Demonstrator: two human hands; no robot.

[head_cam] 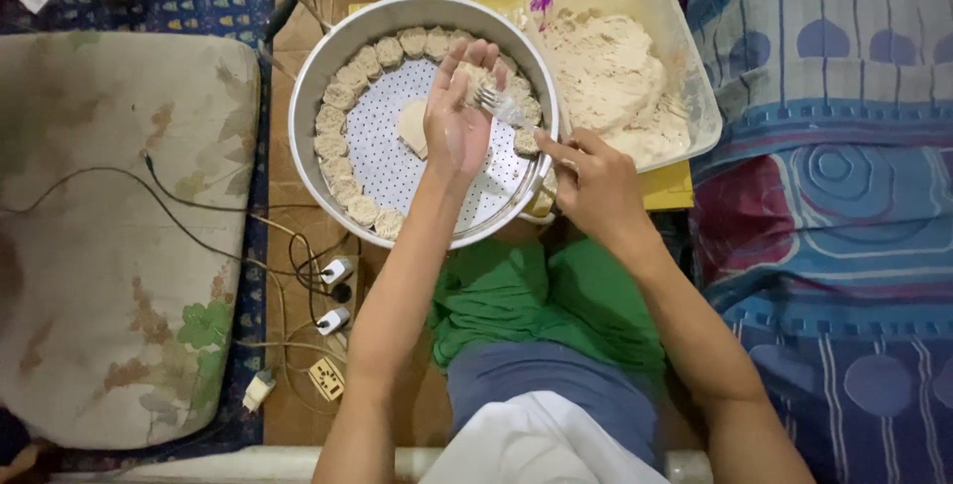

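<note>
Dumplings (pixel 342 97) ring the steamer tray (pixel 397 161), its centre mostly bare.
Left hand (pixel 455 122), fingers spread, cups a wrapper above the tray; right hand (pixel 593 181) pinches a fork (pixel 501 105) to it. Filling tub (pixel 685 57), far right, looks well stocked, so much seems left.

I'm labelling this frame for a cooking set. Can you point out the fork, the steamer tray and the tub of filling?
fork (pixel 493 102), head view, on the tines.
steamer tray (pixel 308 97), head view, on the left metal rim.
tub of filling (pixel 685 37), head view, on the right plastic wall.
</note>
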